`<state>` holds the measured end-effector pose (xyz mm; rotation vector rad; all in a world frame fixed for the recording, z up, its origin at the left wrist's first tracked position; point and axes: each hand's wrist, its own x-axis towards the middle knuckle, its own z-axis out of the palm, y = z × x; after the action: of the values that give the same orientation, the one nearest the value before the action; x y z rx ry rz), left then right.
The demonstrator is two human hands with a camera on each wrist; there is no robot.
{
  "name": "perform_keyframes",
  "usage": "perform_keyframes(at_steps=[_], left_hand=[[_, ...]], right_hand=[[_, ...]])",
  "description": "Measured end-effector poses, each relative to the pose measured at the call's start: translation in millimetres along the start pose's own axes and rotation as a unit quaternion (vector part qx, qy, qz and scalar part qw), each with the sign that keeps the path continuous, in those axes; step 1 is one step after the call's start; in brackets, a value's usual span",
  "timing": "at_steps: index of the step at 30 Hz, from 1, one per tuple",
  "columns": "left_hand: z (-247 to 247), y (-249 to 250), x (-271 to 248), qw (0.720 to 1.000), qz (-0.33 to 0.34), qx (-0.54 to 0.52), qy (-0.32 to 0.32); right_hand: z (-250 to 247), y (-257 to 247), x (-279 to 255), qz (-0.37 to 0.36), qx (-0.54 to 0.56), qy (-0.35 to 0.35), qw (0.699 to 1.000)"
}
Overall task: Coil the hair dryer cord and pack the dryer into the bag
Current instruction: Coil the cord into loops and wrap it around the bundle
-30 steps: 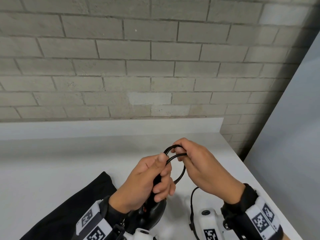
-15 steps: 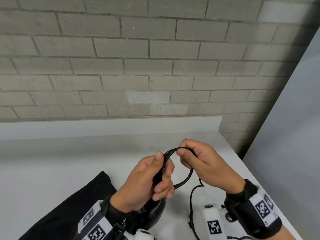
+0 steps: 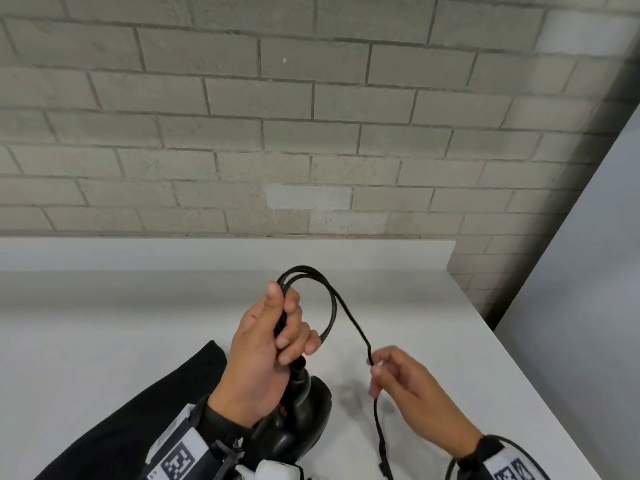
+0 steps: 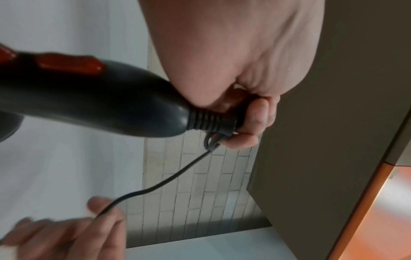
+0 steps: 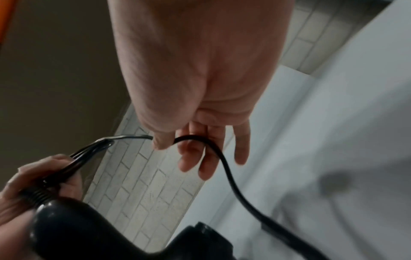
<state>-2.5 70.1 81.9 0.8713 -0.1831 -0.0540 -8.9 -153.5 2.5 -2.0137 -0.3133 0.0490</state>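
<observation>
The black hair dryer (image 3: 298, 424) stands low at the table's front, its handle end held up in my left hand (image 3: 277, 341). That hand grips the ribbed cord collar (image 4: 209, 121) together with several loops of the black cord (image 3: 313, 271), which arch above its fingers. From the loops the cord runs down to the right into my right hand (image 3: 379, 372), which pinches it lightly between thumb and fingers (image 5: 200, 149). The rest of the cord (image 3: 379, 431) hangs down past the wrist. The black bag (image 3: 114, 417) lies flat at the lower left, partly under my left forearm.
The white table (image 3: 138, 323) ends at a raised back ledge (image 3: 207, 252) against a grey brick wall. Its right edge (image 3: 519, 362) drops off beside a grey panel. A red switch (image 4: 68, 65) sits on the dryer's handle.
My right hand has left the top of the loops and slid down the cord to the right. My left hand still holds the loops, now raised a little.
</observation>
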Motion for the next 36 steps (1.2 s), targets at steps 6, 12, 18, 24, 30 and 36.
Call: perform_keyframes(at_steps=[6, 12, 18, 24, 30, 36], left_hand=[[4, -1, -1, 0.999, 0.019, 0.012, 0.039], [10, -7, -1, 0.998, 0.027, 0.046, 0.015], [14, -10, -2, 0.992, 0.032, 0.118, -0.031], [18, -9, -4, 0.968, 0.032, 0.231, -0.096], [19, -12, -5, 0.944, 0.010, 0.289, -0.161], [25, -12, -7, 0.953, -0.083, 0.224, -0.187]], right_hand=[[13, 1, -21, -0.046, -0.017, 0.106, 0.993], [9, -27, -21, -0.159, -0.233, 0.172, 0.944], [9, -59, -19, -0.212, -0.383, 0.105, 0.893], [-9, -84, -15, -0.298, -0.296, 0.027, 0.907], [-20, -102, -2, -0.357, -0.200, 0.074, 0.910], [-31, -102, 25, -0.326, -0.115, 0.108, 0.932]])
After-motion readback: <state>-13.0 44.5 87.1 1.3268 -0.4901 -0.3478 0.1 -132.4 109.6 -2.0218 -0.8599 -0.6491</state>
